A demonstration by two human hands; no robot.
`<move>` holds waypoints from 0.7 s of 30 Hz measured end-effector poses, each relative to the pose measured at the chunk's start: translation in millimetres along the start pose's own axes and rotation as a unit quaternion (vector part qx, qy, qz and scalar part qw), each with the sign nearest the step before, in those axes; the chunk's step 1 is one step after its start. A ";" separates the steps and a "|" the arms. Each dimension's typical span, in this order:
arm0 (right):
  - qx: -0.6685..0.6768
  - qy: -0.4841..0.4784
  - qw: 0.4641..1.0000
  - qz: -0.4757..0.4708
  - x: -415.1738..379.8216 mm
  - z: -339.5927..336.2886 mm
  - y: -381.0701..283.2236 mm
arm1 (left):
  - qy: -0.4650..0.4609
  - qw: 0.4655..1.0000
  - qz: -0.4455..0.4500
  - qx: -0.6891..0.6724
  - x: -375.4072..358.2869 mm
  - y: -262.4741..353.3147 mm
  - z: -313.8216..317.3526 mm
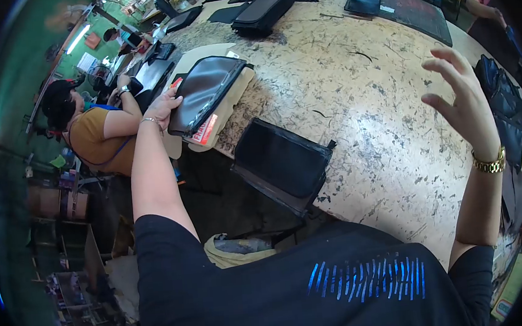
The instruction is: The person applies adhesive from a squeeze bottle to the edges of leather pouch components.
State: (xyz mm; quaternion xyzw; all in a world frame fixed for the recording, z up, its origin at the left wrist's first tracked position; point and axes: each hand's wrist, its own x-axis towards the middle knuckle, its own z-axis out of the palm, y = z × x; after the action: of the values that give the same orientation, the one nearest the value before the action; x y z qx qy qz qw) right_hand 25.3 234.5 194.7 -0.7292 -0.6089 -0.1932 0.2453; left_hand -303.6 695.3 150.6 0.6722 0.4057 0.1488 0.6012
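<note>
My left hand reaches out to the left, its fingers closed on the near-left edge of a shiny black leather piece, which looks like a bag panel or flap. That piece lies on a stack of cream card with a red and white label. Raised over the right side of the table, my right hand has its fingers apart and curved, with nothing in them. Between the two, a flat black leather piece with a rounded panel lies at the near table edge, partly overhanging it.
The worktable has a worn, scratched top. Stacked black leather pieces lie at the back, with a dark board behind right. A co-worker in a mustard top sits on the left. Black bags pile up at the far right.
</note>
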 end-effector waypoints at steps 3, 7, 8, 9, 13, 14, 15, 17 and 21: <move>0.002 -0.024 0.999 0.036 -16.2 10.6 -7.6 | 0.004 1.000 0.013 -0.004 0.2 -8.4 -3.4; 0.027 -0.056 0.996 0.065 -33.3 20.2 -14.0 | 0.055 0.997 -0.028 0.049 -0.8 -5.5 -1.5; 0.041 -0.062 0.994 0.079 -37.2 21.9 -14.8 | 0.082 0.993 -0.057 0.060 -0.9 -3.5 1.5; 0.055 -0.068 0.992 0.093 -40.6 23.4 -15.9 | 0.109 0.988 -0.084 0.071 -0.4 0.0 4.1; 0.060 -0.085 0.989 0.106 -54.3 26.6 -21.2 | 0.137 0.946 -0.126 0.264 11.2 6.7 3.8; 0.060 -0.085 0.989 0.107 -57.3 27.3 -22.3 | 0.149 0.944 -0.112 0.272 14.1 3.2 1.2; 0.071 -0.088 0.987 0.115 -60.0 27.6 -23.5 | 0.162 0.941 -0.098 0.280 15.6 0.9 -1.0; 0.079 -0.096 0.984 0.125 -65.0 27.5 -25.1 | 0.134 0.961 -0.105 0.217 15.5 -3.5 -8.2; 0.075 -0.104 0.983 0.129 -74.0 30.5 -24.2 | 0.098 0.989 -0.093 0.056 -0.1 -3.4 -10.4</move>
State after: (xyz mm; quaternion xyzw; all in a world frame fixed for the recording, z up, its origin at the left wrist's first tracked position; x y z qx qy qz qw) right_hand -12.6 197.3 130.2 -0.7973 -0.5444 -0.0366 0.2579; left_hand -312.0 702.2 149.9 0.6462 0.5312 0.1349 0.5311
